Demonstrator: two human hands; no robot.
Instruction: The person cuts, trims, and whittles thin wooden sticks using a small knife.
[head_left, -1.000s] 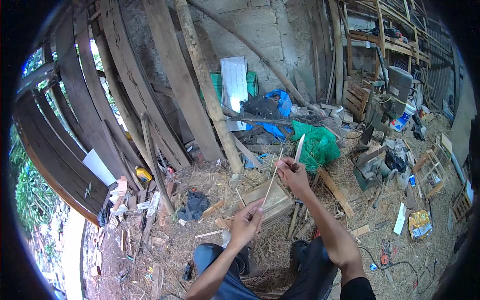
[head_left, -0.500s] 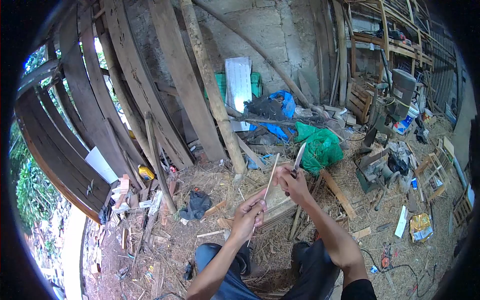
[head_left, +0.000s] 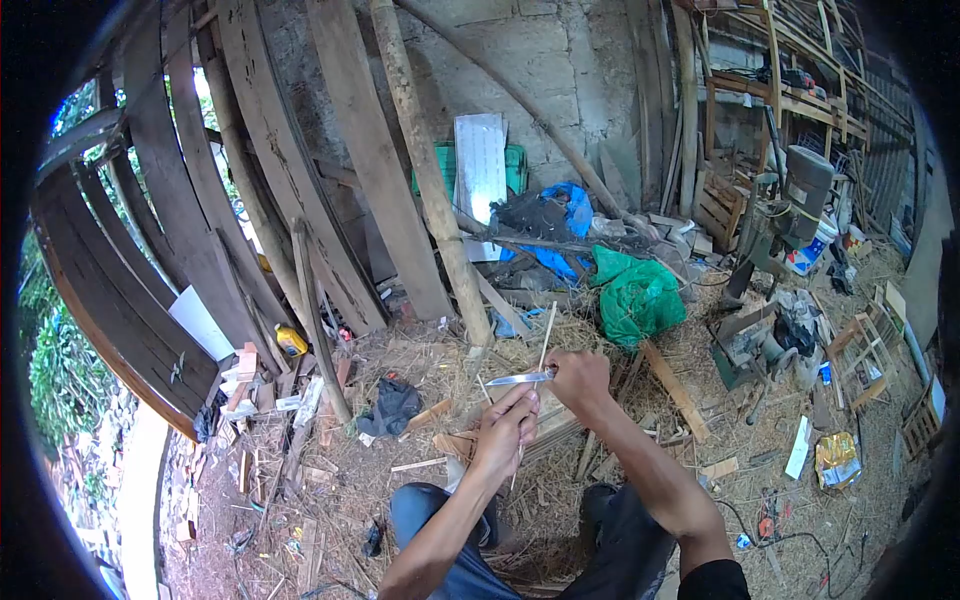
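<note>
My left hand is closed around a thin pale stick, which slants up and away from me and also shows below the fist. A knife is in my right hand, its fingers wrapped round the handle. The blade points left, lying across the stick just above my left hand; whether it touches the wood I cannot tell. Another thin sliver sticks up left of my left hand. Behind both hands lies a stack of wooden boards, partly hidden by my arms.
A green plastic bag lies ahead, with a wooden plank to its right. A black bag is on the littered ground at left. Long boards lean on the wall. A machine stands at right, and a cable crosses the ground.
My right hand has turned the knife from pointing upward to lying level across the stick, with the blade now leftward. My left hand has stayed about where it was, still holding the stick.
</note>
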